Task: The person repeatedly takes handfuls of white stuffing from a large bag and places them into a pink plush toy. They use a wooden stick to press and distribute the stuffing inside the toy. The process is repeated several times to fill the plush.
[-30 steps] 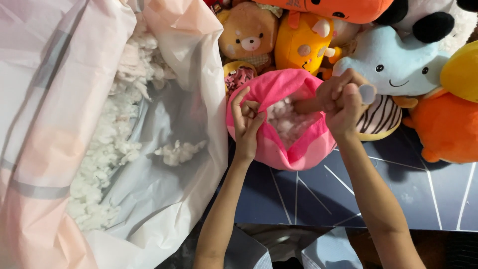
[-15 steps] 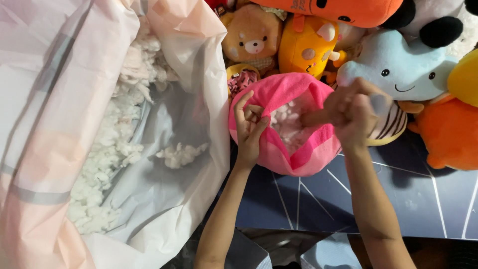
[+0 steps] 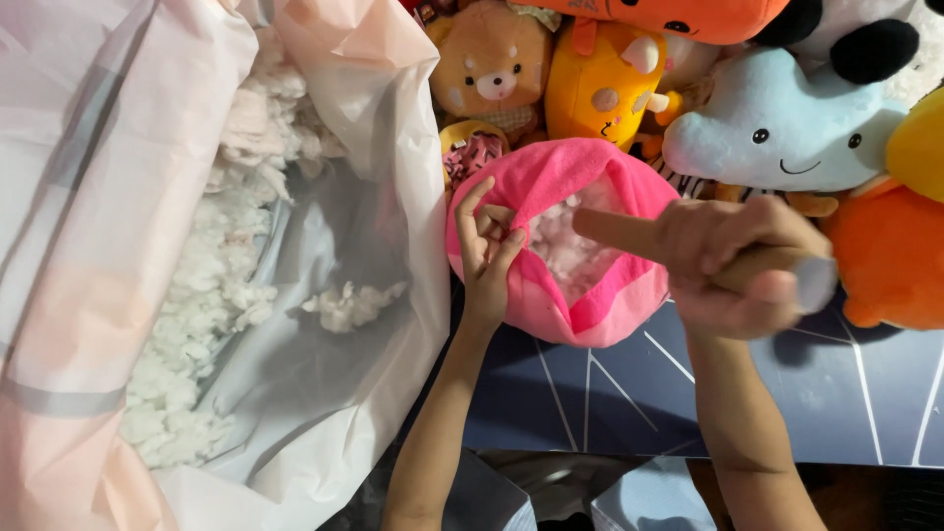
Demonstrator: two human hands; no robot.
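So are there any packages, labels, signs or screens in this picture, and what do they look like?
Large plastic bag: left half of the view, open, crumpled, translucent white and pale pink, holding white stuffing.
No labels, signs or screens show.

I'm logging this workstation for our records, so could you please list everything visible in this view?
Pink fabric shell: one, pink, centre, open at the top with white filling inside.
Wooden stick: one, tan, tip pushed into the shell's opening.
Plastic bag: one, pale and translucent, left.
Loose stuffing: one heap, white, inside the bag.
Bear plush: one, brown, top centre.
Yellow plush: one, top centre.
Whale-like plush: one, light blue, upper right.
Orange plush: one, right edge.
Mat: one, dark blue with white lines, below.
Left hand: pinching the shell's rim.
Right hand: gripping the stick.
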